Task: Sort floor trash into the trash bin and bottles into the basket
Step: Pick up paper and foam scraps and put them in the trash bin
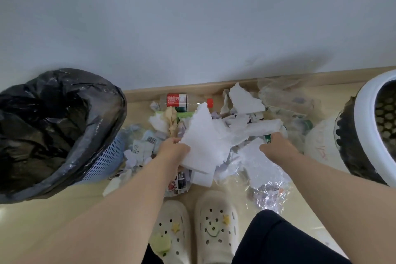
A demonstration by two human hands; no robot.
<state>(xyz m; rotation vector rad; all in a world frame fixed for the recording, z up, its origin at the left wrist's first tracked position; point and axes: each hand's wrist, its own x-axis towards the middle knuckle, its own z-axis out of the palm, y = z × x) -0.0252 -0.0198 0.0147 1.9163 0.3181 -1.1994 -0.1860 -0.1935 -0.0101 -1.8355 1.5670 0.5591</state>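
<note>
- We crouch over a heap of litter on the pale floor (53,206), against the skirting board of a grey wall (192,17).
- Our left hand (174,152) has its fingers closed on the near edge of a large torn piece of white foam sheet (205,141), which lies across the middle of the heap.
- Our right hand (276,146) is curled around a green-labelled item (268,139) at the heap's right side; its fingers are folded under, and we cannot tell what the item is.
- A clear plastic bottle with a red label (177,100) and a red cap lies on its side at the back of the heap, just beside the skirting board.
- More white foam scraps (244,100), crumpled paper (137,152) and clear plastic film (285,96) are scattered around both hands.
- The trash bin (107,158), a blue perforated tub lined with a black bag (53,118), stands at far left, close to the litter.
- The basket (370,122), white-rimmed with a dark perforated wall, stands at far right, touching a white plastic bag (321,146).
- Our cream clogs (216,227) with small charms sit at the near edge of the heap, beside a dark trouser leg (289,240).
</note>
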